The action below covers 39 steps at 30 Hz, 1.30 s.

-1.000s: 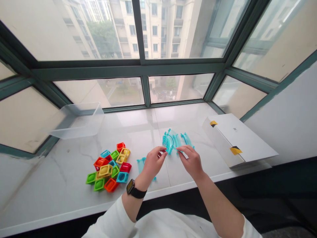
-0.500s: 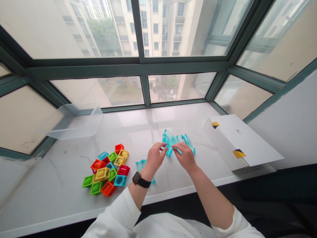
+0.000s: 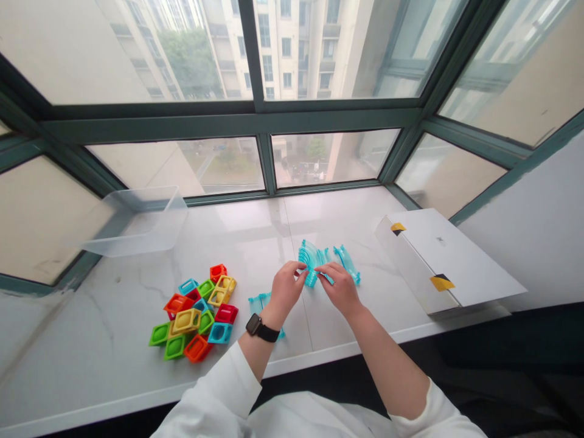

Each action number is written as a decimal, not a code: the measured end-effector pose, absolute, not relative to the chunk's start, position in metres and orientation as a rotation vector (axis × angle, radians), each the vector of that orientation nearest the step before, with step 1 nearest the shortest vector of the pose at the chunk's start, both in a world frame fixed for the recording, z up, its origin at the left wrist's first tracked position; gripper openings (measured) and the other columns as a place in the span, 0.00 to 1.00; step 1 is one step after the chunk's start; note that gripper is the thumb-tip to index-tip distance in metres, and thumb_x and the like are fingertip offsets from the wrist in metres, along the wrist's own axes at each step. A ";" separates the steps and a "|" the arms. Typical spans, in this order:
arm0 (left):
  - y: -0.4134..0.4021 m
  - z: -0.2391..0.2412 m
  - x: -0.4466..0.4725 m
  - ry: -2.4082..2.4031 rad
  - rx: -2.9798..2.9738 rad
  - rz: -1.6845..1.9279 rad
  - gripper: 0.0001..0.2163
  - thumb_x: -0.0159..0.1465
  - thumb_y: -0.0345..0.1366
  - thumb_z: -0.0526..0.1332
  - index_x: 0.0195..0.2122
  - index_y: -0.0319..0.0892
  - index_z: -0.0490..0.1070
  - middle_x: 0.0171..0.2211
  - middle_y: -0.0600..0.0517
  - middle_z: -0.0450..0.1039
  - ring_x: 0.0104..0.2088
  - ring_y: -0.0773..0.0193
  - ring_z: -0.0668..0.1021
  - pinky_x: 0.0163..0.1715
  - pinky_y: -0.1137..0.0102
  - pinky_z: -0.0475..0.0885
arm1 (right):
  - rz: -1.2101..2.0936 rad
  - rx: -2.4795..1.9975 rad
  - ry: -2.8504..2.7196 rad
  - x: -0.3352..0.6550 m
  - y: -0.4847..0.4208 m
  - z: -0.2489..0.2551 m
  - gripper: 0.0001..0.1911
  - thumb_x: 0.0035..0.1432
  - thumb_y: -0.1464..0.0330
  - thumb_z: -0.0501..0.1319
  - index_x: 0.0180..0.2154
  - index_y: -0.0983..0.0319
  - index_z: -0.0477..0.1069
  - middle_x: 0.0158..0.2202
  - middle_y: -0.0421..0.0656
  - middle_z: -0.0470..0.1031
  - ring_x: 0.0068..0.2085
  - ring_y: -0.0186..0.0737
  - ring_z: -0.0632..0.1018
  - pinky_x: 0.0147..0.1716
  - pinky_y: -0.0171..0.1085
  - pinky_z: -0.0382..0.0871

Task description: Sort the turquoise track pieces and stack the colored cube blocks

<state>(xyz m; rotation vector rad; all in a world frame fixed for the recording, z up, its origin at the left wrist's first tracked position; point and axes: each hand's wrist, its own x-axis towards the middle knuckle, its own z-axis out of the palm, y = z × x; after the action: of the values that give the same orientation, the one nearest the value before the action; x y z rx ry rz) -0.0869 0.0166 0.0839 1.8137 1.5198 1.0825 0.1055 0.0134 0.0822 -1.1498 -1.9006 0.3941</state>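
Both my hands meet over the middle of the white ledge, at a clear turquoise curved track piece (image 3: 311, 253). My left hand (image 3: 286, 286) pinches at its left side, thumb and fingertips together. On the other side my right hand (image 3: 338, 288) is closed in a similar pinch. The fingers cover the spot where they touch the piece. Just beyond my right hand lies another turquoise track piece (image 3: 348, 265). A third turquoise piece (image 3: 259, 302) rests partly hidden beneath my left wrist, which wears a black watch (image 3: 261, 328).
A pile of red, yellow, green and blue plastic blocks (image 3: 196, 316) lies to the left. Behind it stands a clear plastic bin (image 3: 137, 240). A white box (image 3: 456, 255) with yellow-black tape sits at the right. Windows (image 3: 337, 158) border the ledge's back.
My hands stay almost in place, still pinched at the turquoise track piece. The view has shifted very slightly.
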 end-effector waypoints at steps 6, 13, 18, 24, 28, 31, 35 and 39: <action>0.017 0.083 -0.087 1.523 1.804 1.066 0.04 0.68 0.34 0.64 0.43 0.45 0.78 0.42 0.51 0.80 0.36 0.63 0.80 0.42 0.65 0.76 | 0.396 -1.152 -1.917 0.106 0.013 0.081 0.10 0.69 0.71 0.62 0.47 0.55 0.81 0.42 0.45 0.81 0.45 0.47 0.81 0.48 0.46 0.77; 0.017 0.084 -0.087 1.547 1.801 1.044 0.06 0.68 0.35 0.63 0.43 0.46 0.78 0.42 0.50 0.82 0.37 0.61 0.82 0.44 0.63 0.77 | 0.376 -1.151 -1.923 0.107 0.014 0.081 0.11 0.69 0.71 0.62 0.47 0.54 0.81 0.41 0.44 0.81 0.44 0.46 0.81 0.47 0.45 0.77; 0.018 0.085 -0.086 1.555 1.781 1.032 0.06 0.68 0.36 0.63 0.43 0.46 0.78 0.42 0.50 0.83 0.37 0.60 0.82 0.44 0.62 0.77 | 0.381 -1.147 -1.934 0.107 0.014 0.081 0.10 0.69 0.71 0.62 0.47 0.54 0.81 0.41 0.43 0.81 0.44 0.45 0.81 0.46 0.44 0.76; 0.018 0.086 -0.087 1.558 1.772 1.021 0.06 0.68 0.35 0.64 0.44 0.46 0.79 0.42 0.51 0.83 0.37 0.60 0.82 0.44 0.63 0.77 | 0.390 -1.135 -1.934 0.108 0.015 0.080 0.11 0.69 0.71 0.62 0.47 0.54 0.81 0.41 0.44 0.81 0.44 0.45 0.81 0.46 0.44 0.77; 0.018 0.086 -0.087 1.560 1.782 1.021 0.06 0.67 0.35 0.64 0.44 0.46 0.79 0.42 0.50 0.83 0.37 0.60 0.82 0.44 0.63 0.78 | 0.389 -1.129 -1.934 0.108 0.015 0.079 0.11 0.68 0.71 0.62 0.47 0.54 0.81 0.41 0.43 0.81 0.44 0.45 0.81 0.47 0.45 0.77; 0.018 0.085 -0.087 1.559 1.779 1.027 0.06 0.67 0.35 0.64 0.44 0.46 0.79 0.42 0.50 0.83 0.37 0.60 0.82 0.44 0.63 0.78 | 0.408 -1.126 -1.923 0.108 0.016 0.079 0.11 0.68 0.70 0.62 0.47 0.54 0.81 0.41 0.44 0.80 0.44 0.46 0.81 0.46 0.45 0.78; 0.018 0.084 -0.087 1.562 1.772 1.025 0.06 0.67 0.35 0.64 0.43 0.46 0.79 0.41 0.50 0.83 0.37 0.60 0.82 0.44 0.63 0.78 | 0.432 -1.120 -1.918 0.109 0.016 0.079 0.11 0.69 0.70 0.62 0.47 0.53 0.81 0.41 0.43 0.80 0.44 0.45 0.81 0.46 0.45 0.78; 0.019 0.085 -0.087 1.568 1.776 1.016 0.05 0.67 0.35 0.64 0.43 0.46 0.79 0.41 0.51 0.83 0.37 0.60 0.82 0.44 0.63 0.77 | 0.438 -1.120 -1.921 0.109 0.016 0.078 0.10 0.69 0.69 0.62 0.48 0.54 0.81 0.41 0.44 0.80 0.44 0.45 0.81 0.46 0.44 0.77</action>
<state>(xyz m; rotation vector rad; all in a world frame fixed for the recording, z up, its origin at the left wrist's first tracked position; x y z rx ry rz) -0.0869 0.0187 0.0853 1.7756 1.5676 1.0163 0.1090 0.0157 0.0783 -1.1202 -1.9213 0.4380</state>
